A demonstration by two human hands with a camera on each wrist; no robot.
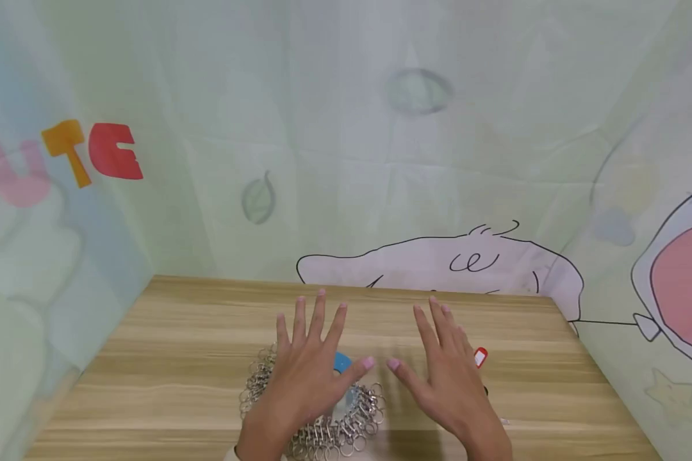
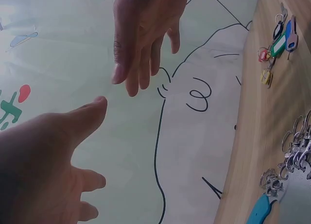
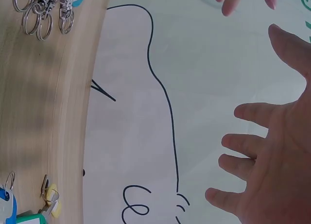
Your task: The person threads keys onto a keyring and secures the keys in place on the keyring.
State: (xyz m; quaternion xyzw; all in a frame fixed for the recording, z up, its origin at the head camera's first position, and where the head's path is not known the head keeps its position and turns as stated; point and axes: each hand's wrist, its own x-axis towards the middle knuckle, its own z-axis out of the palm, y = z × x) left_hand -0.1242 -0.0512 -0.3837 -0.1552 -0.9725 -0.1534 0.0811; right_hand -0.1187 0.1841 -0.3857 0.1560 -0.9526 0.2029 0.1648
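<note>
Both hands hover above the wooden table with fingers spread and straight, holding nothing. My left hand (image 1: 305, 378) is over a round bunch of silver swivel clasps with key rings (image 1: 325, 438), covering part of it. A blue curved piece (image 1: 343, 362) shows at the bunch's middle, and again in the left wrist view as a blue edge (image 2: 260, 209). My right hand (image 1: 452, 384) is to the right, above keys with coloured tags that it mostly hides; a red tag (image 1: 481, 357) peeks out beside it. The left wrist view shows these keys with a green tag (image 2: 279, 46) and a yellow tag (image 2: 266, 77).
The wooden table (image 1: 196, 320) stands against a pale green cloth backdrop (image 1: 334, 128) printed with cartoon drawings and letters. The cloth also hangs along the left and right sides of the table.
</note>
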